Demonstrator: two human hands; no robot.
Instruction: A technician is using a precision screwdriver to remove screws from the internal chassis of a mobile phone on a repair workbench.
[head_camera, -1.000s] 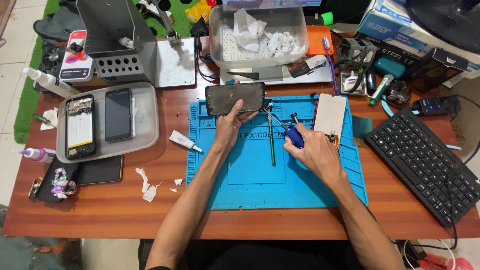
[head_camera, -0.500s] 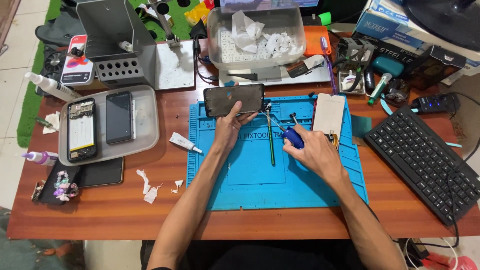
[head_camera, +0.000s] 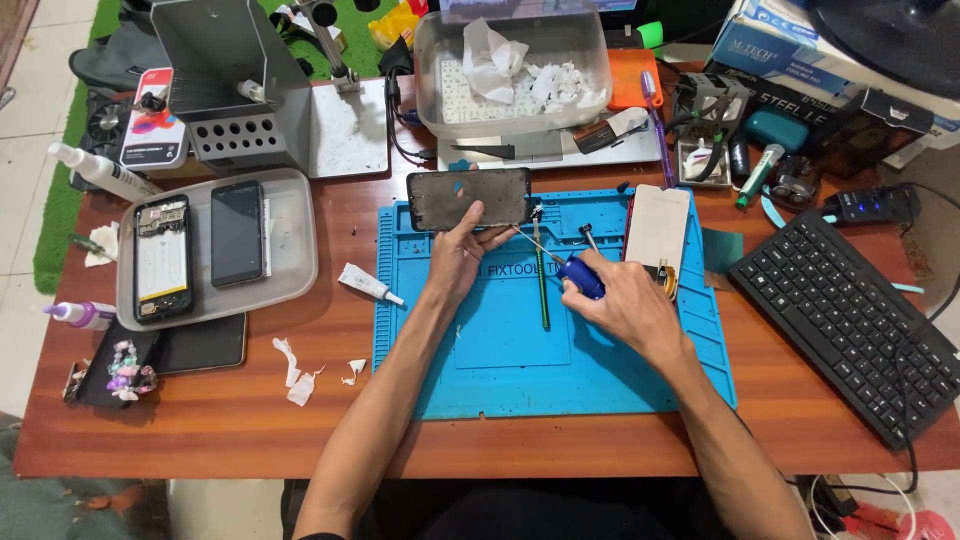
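1. Two hands on the blue work mat: left hand has its grip closed on the lower edge of a dark phone frame, propped at the mat's far edge; right hand is wrapped around a blue-handled screwdriver.
2. Change over the last second: close to none. Frame sits in the same spot, screwdriver tip stays aimed toward the frame's right corner, both hands hold position. Reads as steady work on one point, not a repositioning.
3. Green-handled tool lies on the mat between the hands, untouched.
4. White phone panel lies on the mat, right of the screwdriver.
5. Grey tray with two phones sits left on the wooden surface; small glue tube lies between tray and mat.
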